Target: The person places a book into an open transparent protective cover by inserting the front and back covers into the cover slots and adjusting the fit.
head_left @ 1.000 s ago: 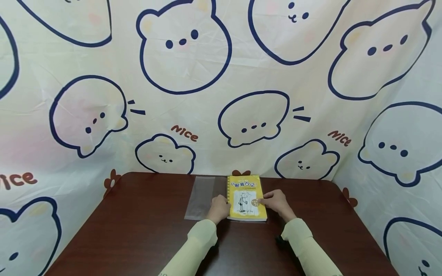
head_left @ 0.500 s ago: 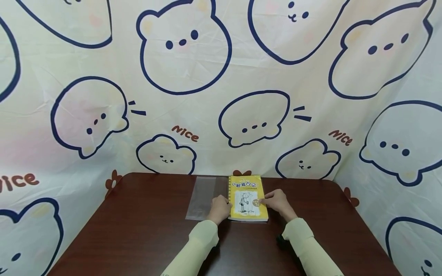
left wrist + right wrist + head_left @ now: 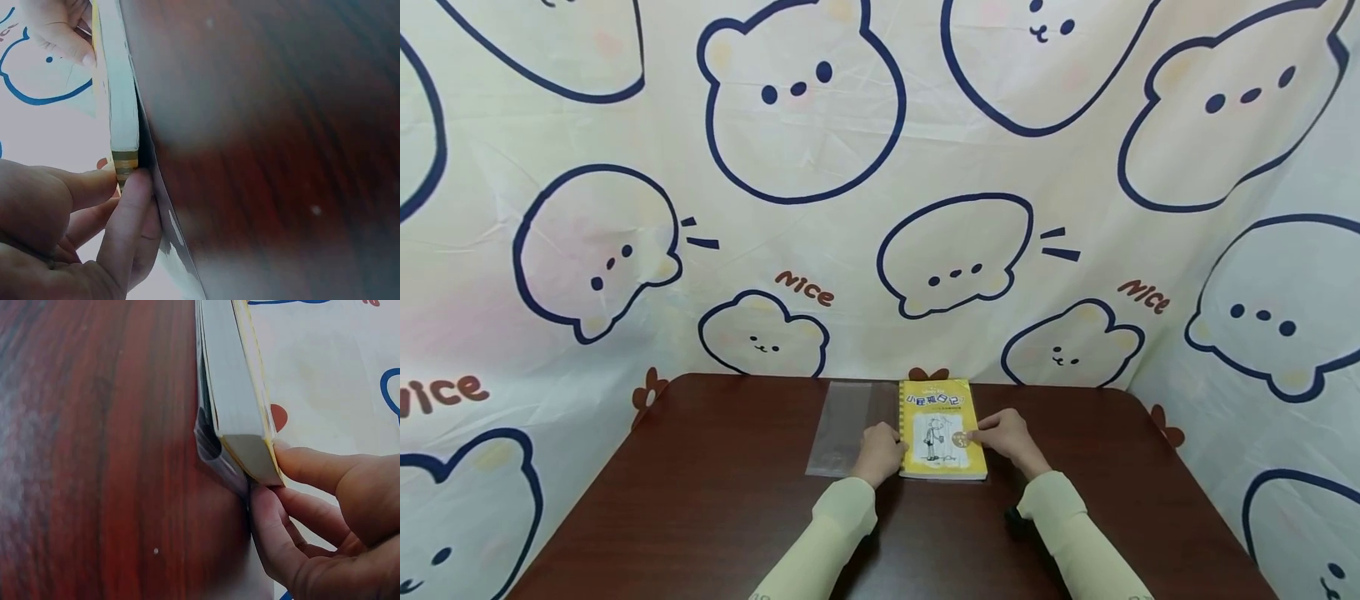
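A yellow book (image 3: 942, 421) with a cartoon figure on its front lies flat near the table's far edge. My left hand (image 3: 880, 454) pinches its spine side; in the left wrist view the thumb is above and the fingers (image 3: 128, 219) press from below. My right hand (image 3: 1011, 437) grips the opposite edge, thumb on the front cover and fingers (image 3: 275, 525) underneath. A clear plastic book cover (image 3: 841, 421) spreads out left of the book. In the right wrist view a folded flap of plastic (image 3: 219, 456) shows under the book's corner.
The dark brown wooden table (image 3: 715, 500) stretches out on both sides and in front of the book. Close behind its far edge hangs a cream cloth (image 3: 850, 233) printed with cartoon bears, which also runs along both sides.
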{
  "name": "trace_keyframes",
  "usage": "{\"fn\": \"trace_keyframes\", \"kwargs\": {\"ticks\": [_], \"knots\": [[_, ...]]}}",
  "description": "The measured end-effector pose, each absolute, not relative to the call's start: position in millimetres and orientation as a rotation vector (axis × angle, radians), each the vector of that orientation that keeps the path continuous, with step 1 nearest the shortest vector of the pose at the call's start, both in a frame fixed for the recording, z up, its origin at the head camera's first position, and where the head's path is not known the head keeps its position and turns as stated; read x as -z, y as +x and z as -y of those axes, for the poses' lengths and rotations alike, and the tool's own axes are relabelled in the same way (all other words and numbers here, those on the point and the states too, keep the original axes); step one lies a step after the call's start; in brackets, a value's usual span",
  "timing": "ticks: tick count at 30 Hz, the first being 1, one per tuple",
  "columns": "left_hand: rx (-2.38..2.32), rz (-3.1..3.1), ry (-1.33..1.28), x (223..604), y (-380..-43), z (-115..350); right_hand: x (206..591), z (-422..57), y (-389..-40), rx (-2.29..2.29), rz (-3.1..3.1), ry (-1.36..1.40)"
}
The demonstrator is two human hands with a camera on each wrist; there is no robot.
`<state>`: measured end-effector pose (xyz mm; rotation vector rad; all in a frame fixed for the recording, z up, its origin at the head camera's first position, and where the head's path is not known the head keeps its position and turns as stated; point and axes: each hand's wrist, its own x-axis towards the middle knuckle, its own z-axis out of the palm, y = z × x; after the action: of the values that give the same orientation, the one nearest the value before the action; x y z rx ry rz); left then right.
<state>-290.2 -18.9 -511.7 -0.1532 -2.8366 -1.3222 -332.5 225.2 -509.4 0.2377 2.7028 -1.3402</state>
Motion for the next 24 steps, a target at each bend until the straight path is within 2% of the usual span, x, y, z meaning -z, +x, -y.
{"fn": "trace_keyframes", "kwargs": {"ticks": [10,18,24], "knots": [[1.283,2.89,-0.125,509,-292,16,510,-226,-332,1.345,-2.712,0.22],[1.257,2.823,-0.291,509,-292,20,509,-226,-330,1.328,-2.712,0.219],[1.298,2.708,-0.46,505,-294,39,508,-223,-328,1.299,-2.747,0.172]]}}
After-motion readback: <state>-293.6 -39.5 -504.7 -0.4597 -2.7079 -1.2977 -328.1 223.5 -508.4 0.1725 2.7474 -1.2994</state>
